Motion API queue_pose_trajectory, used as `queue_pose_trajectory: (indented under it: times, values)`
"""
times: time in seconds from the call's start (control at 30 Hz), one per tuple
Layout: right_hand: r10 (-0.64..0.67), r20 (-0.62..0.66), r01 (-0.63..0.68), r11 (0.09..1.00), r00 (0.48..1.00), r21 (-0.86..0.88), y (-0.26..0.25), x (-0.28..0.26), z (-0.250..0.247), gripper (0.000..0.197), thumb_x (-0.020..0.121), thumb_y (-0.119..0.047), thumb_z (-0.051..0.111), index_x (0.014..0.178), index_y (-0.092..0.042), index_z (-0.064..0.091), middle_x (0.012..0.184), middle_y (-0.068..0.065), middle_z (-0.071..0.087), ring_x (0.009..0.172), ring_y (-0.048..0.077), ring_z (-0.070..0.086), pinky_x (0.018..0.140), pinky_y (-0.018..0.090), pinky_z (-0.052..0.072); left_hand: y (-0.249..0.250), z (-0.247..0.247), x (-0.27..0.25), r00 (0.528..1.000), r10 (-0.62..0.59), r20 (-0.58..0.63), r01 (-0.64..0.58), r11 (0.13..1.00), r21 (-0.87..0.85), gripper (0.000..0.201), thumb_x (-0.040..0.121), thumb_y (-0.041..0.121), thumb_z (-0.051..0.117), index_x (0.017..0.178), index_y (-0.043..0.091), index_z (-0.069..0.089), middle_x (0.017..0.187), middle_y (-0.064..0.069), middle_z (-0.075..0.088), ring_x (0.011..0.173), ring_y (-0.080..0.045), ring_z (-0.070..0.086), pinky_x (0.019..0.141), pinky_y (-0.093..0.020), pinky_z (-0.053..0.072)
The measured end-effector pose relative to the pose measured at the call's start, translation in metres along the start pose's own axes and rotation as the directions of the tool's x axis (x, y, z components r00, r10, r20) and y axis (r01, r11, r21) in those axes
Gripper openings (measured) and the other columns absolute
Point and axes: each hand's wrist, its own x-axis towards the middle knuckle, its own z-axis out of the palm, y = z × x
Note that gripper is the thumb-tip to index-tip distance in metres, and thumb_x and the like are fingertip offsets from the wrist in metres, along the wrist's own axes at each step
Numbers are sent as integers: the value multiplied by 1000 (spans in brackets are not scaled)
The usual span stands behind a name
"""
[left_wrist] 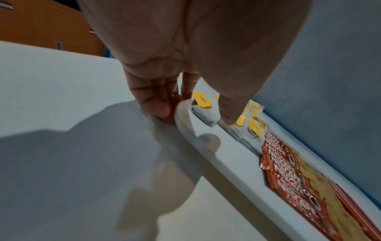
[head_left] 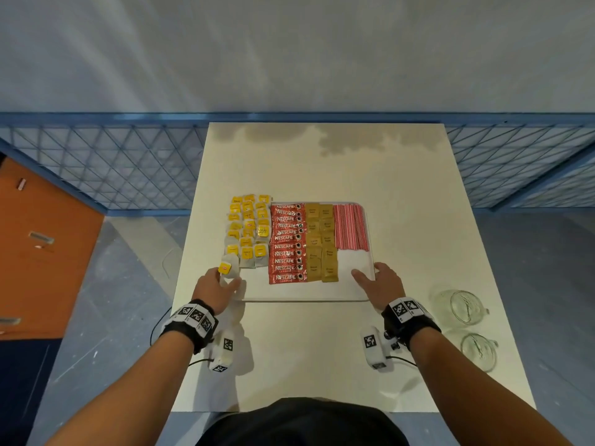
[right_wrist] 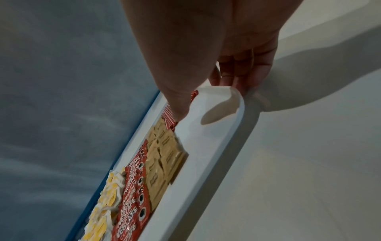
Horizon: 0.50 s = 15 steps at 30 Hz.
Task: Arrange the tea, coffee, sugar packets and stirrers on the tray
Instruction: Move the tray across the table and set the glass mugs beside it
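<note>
A white tray (head_left: pixel 306 294) lies on the white table (head_left: pixel 322 349). From left to right it carries yellow-tagged tea bags (head_left: pixel 248 230), red coffee sticks (head_left: pixel 286 246), brown sugar packets (head_left: pixel 322 243) and red-and-white striped stirrers (head_left: pixel 350 226). My left hand (head_left: pixel 225 281) grips the front left corner: fingers (left_wrist: pixel 156 107) curl outside the rim (left_wrist: pixel 185 128), thumb inside. One tea bag (head_left: pixel 229 267) (left_wrist: pixel 203 106) sits tilted at that corner, right by the fingers. My right hand (head_left: pixel 370 273) holds the right rim (right_wrist: pixel 237 114), thumb in the tray, fingers (right_wrist: pixel 247 76) outside.
Two clear glass cups (head_left: pixel 463 305) (head_left: pixel 479 349) stand on the table to the right of my right wrist. An orange cabinet (head_left: pixel 42 246) is at the left, and a blue mesh fence (head_left: pixel 128 165) runs behind the table.
</note>
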Motion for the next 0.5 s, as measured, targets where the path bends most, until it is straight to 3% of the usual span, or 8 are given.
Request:
queue_pose_trajectory:
  times: [0.13, 0.23, 0.37, 0.5]
  values:
    - [-44, -41, 45, 998, 998, 39, -4, -4, 2, 61, 90, -58, 64, 123, -7, 63, 114, 10, 70, 104, 31, 66, 85, 36, 51, -4, -6, -1, 1000, 12, 7, -11, 998, -64, 35, 98, 43, 55, 97, 9, 63, 90, -10, 67, 84, -32, 62, 69, -37, 45]
    - [3, -37, 2, 993, 999, 116, -7, -11, 7, 55, 94, -51, 63, 126, -7, 55, 115, 10, 66, 100, 30, 64, 86, 39, 52, -8, -7, -4, 1000, 6, 14, -5, 997, -76, 43, 102, 46, 43, 86, 8, 56, 79, -8, 59, 74, -30, 55, 60, -36, 37]
    - [51, -42, -41, 978, 998, 204, -13, -22, 20, 51, 103, -46, 50, 135, -6, 45, 119, 13, 62, 103, 33, 63, 86, 40, 50, -9, -3, -12, 999, -40, 0, 40, 984, -176, 43, 103, 51, 39, 102, 10, 52, 89, -7, 61, 79, -26, 58, 61, -35, 38]
    - [50, -87, -33, 981, 995, 189, -14, -28, 26, 39, 108, -39, 37, 121, -5, 50, 110, 14, 63, 92, 31, 59, 80, 39, 47, -10, -3, -18, 998, -41, -51, 30, 978, -206, 43, 103, 50, 41, 104, 9, 53, 92, -9, 61, 82, -28, 59, 65, -36, 41]
